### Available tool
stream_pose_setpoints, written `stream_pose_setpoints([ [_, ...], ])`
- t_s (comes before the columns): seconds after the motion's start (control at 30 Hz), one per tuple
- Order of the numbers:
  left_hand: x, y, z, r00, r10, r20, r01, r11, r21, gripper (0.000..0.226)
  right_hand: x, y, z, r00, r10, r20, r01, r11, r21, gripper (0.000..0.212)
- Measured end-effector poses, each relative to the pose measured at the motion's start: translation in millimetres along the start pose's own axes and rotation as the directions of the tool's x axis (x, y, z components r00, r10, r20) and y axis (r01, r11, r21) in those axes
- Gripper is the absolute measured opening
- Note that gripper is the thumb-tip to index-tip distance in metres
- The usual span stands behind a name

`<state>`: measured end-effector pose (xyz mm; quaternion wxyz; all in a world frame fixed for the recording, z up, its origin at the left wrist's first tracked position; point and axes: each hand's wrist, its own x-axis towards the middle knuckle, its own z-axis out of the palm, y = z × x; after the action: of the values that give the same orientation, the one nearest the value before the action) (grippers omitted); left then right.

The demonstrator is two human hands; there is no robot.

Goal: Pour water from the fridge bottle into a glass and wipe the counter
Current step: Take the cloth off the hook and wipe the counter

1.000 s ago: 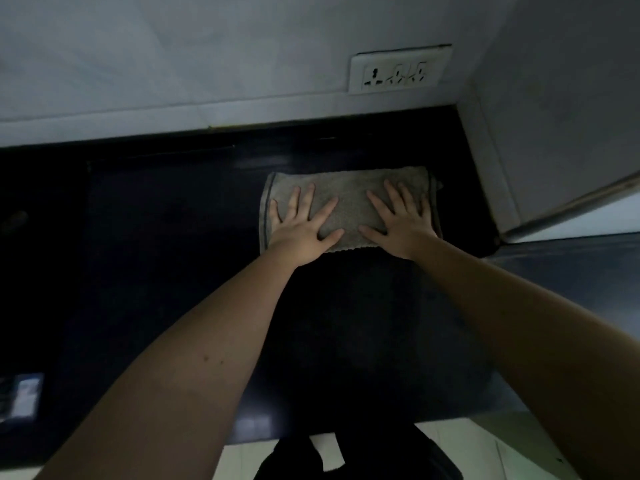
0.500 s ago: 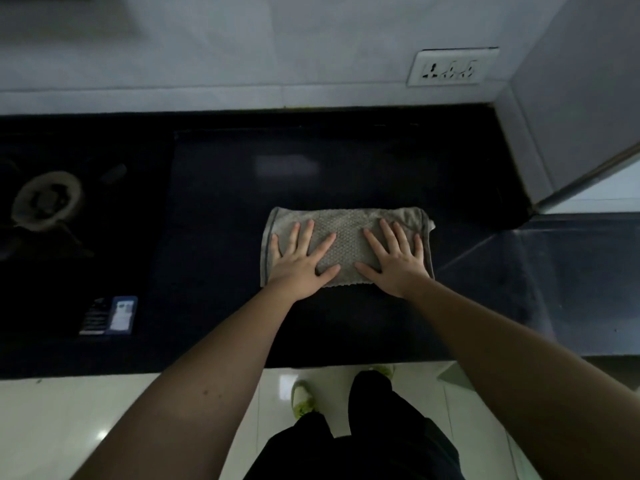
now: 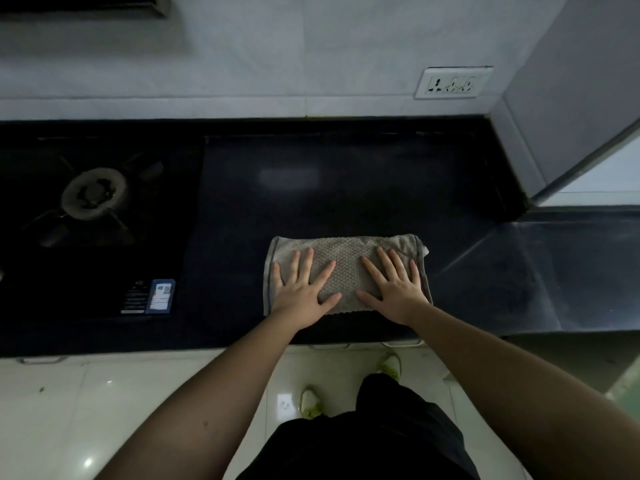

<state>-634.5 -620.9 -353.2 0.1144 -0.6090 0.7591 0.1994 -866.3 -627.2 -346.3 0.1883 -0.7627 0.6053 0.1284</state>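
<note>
Wiping is the step that is seen at this moment. A grey cloth (image 3: 346, 268) is laid flat on the black counter (image 3: 346, 188), near the front edge. The left hand (image 3: 300, 289) is pressed on the left part of the cloth, and the right hand (image 3: 394, 287) is pressed on the right part. Both hands are spread wide with straight fingers; nothing is gripped or pinched by either one, and the cloth is only pushed down from above. No bottle is seen, and no glass is seen either, so the place of the water cannot be told from this view. The pouring part is judged to be done already, since the cloth is out and being used, but that is only a guess. The counter is dark and shiny and the light is dim, so it cannot be told for sure whether wet spots are left on it. A gas burner (image 3: 93, 197) is seen at the left, well apart from the cloth, and a small blue label (image 3: 161, 296) is stuck near it. A wall socket (image 3: 453, 83) is seen above, on the pale wall. Much of the counter behind the cloth and to its right may still need to be wiped.
</note>
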Motion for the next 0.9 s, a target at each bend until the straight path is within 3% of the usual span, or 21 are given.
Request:
stream_pose_setpoints([
  [0.13, -0.5, -2.3, -4.1, 0.999, 0.022, 0.038, -0.021, 1.0, -0.019, 0.071, -2.5, -1.4, -1.9, 1.0, -0.016, -0.006, 0.016, 1.0, 0.013, 0.078],
  [0.2, -0.4, -4.5, -8.8, 0.999, 0.036, 0.015, -0.035, 0.999, -0.037, 0.068, -2.4, -2.1, -7.4, 0.996, -0.01, -0.093, 0.012, 1.0, 0.023, 0.069],
  [0.33, 5.1, -15.0, -19.6, 0.944, 0.079, -0.322, -0.122, 0.986, -0.117, 0.052, 2.7, 0.9, -24.8, 0.922, 0.101, -0.373, -0.065, 0.992, 0.108, 0.048],
  [0.4, 13.3, -27.3, -25.5, 0.913, 0.038, -0.406, -0.111, 0.981, -0.157, 0.05, 10.5, 7.5, -33.5, 0.893, 0.149, -0.426, -0.092, 0.984, 0.151, 0.044],
  [0.67, 35.5, -65.0, -42.4, 0.963, -0.072, -0.261, 0.045, 0.993, -0.108, 0.054, 49.5, 34.1, -62.2, 0.914, 0.365, -0.179, -0.326, 0.921, 0.214, 0.05],
  [0.9, 29.1, -56.4, -34.0, 0.914, -0.044, -0.402, -0.01, 0.991, -0.13, 0.043, 42.9, 29.8, -59.9, 0.93, 0.265, -0.255, -0.219, 0.956, 0.196, 0.035],
])
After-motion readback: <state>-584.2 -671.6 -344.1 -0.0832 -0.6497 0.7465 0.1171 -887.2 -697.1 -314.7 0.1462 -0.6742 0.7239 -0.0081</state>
